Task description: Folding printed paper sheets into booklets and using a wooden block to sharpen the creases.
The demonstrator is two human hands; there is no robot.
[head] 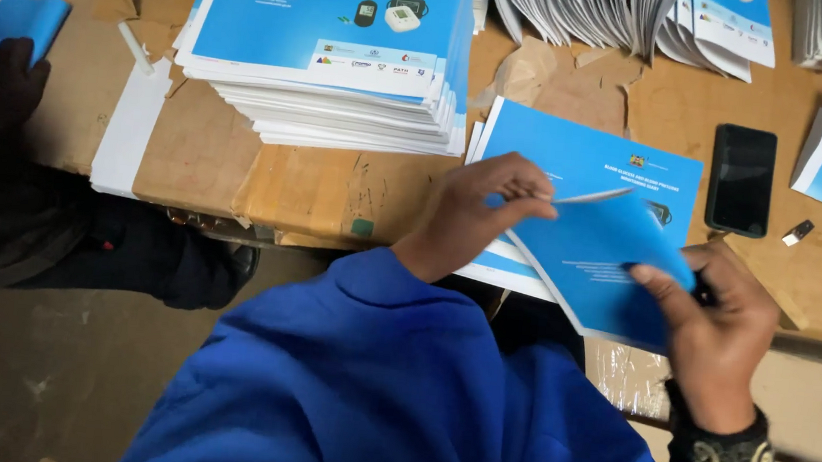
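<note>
A blue printed sheet (597, 264) is bent over in front of me at the table's near edge. My left hand (478, 212) pinches its folded upper edge between thumb and fingers. My right hand (718, 326) grips the sheet's right corner from below. Under it lies a small pile of flat blue sheets (579, 157). My blue sleeve fills the lower middle of the view.
A tall stack of blue sheets (333, 48) stands at the back left, folded white-edged booklets (593, 12) fan out behind. A black phone (740, 179) lies right. Another person's dark-gloved hand (4, 76) holds a blue sheet at far left. The wooden table (315, 187) ends near me.
</note>
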